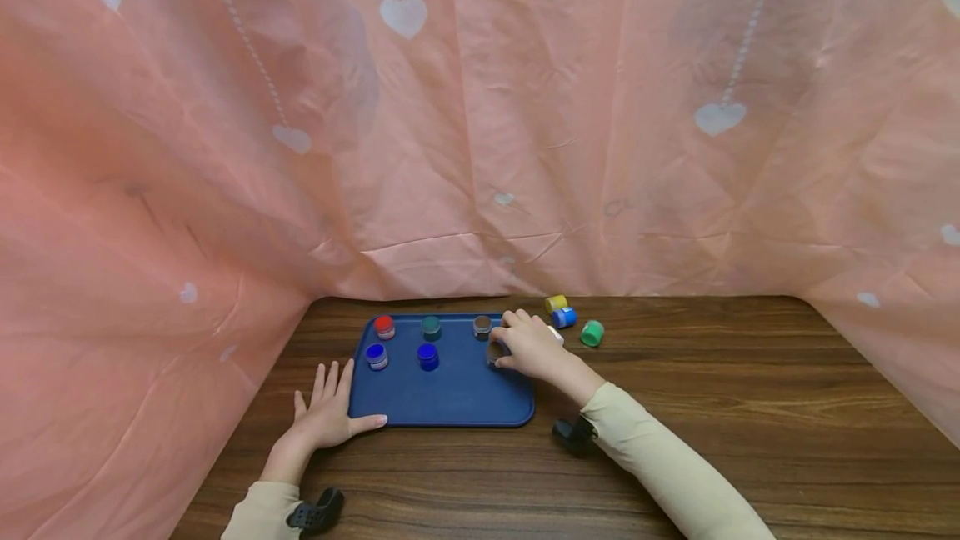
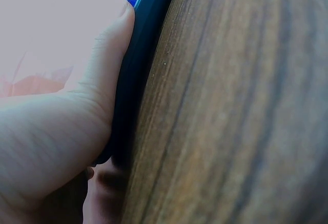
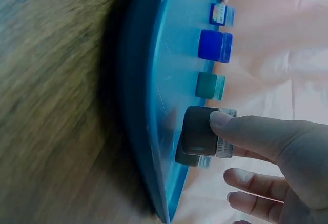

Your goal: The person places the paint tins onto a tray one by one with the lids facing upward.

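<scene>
Dk jar [image 3: 199, 131] btwn thumb [image 3: 243, 128] & fingers [image 1: 502, 331], R hand [image 1: 532, 348]

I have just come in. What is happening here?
A person's right grip pinches a dark jar at the right part of the blue tray; I cannot tell whether the jar touches it. The left grip rests against the tray's near left corner. Five other jars stand on the tray. On the table to its right are a yellow jar, a blue jar and a green jar.

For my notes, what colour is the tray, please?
The tray is dark blue, clearest in the head view.
</scene>
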Demonstrator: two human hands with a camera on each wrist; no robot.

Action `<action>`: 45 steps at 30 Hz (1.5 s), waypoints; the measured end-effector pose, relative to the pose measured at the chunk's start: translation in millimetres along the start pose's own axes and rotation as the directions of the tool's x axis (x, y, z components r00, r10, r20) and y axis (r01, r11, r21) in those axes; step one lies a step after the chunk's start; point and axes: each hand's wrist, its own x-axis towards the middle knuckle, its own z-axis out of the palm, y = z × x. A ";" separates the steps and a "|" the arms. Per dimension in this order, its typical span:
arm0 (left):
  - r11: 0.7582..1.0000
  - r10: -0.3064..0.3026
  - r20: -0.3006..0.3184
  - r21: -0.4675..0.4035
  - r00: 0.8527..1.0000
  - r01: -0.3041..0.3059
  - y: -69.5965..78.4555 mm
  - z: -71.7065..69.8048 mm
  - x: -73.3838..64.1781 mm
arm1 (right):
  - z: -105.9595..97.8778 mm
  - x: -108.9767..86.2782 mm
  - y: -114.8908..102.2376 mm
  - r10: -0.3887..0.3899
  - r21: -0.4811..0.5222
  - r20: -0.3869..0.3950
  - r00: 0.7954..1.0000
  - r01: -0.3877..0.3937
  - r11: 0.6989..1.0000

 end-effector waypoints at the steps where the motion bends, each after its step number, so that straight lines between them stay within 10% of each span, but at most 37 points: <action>1: 1.000 -0.001 0.000 0.001 1.000 0.001 0.0 -0.1 0.0 | 0.8 1.0 -1.0 -0.005 -0.004 0.008 1.000 0.005 1.000; 30: 1.000 0.002 -0.016 -0.025 1.000 -0.003 -5.4 3.6 0.8 | 13.2 21.3 -16.4 0.011 -0.028 0.040 0.999 -0.010 1.000; 45: 0.999 0.007 -0.018 -0.035 1.000 -0.008 -3.0 2.4 0.4 | 5.2 0.5 1.9 0.092 0.085 0.044 0.995 -0.096 0.992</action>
